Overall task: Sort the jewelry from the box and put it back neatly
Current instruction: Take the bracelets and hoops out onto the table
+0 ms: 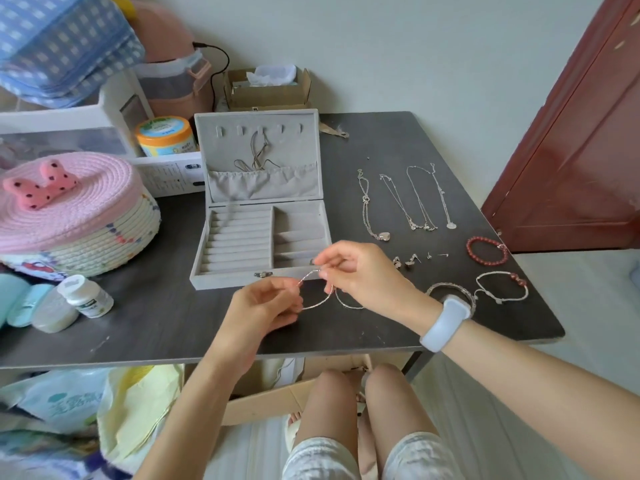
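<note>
Sorting looks abt done, putting back not started: the jewelry box (263,216) sits open at desk (156,320) centre w/ ring rolls and side compartments bare, only a thin cord (258,154) hanging from a hook in the lid. Laid out on the desk to the right of the box, grouped by type: necklaces (405,202) in a row at the back, small earrings (412,259) in front of them, a red bead bracelet (486,251) at the far right, a silver bracelet w/ red charms (502,287) nearer, and a bangle (450,292) beside the wrist. Both hands are busy w/ one thin silver bracelet (317,299), held just above the desk in front of the box: left hand (268,303) pinches its lower end, right hand (360,275) pinches the top end by the box's front edge, prob working the clasp, tho that's a guess. Left to do, as I judge it: finish this piece, then return every group to the box. Hard to make out: the clasp itself is behind fingertips; a second silver loop (349,303) on the desk is partly covered by the right hand; earring count and shapes too small to tell; whatever is in the lid pocket is hidden; the bangle is part-covered by the pale watch (446,323).
</note>
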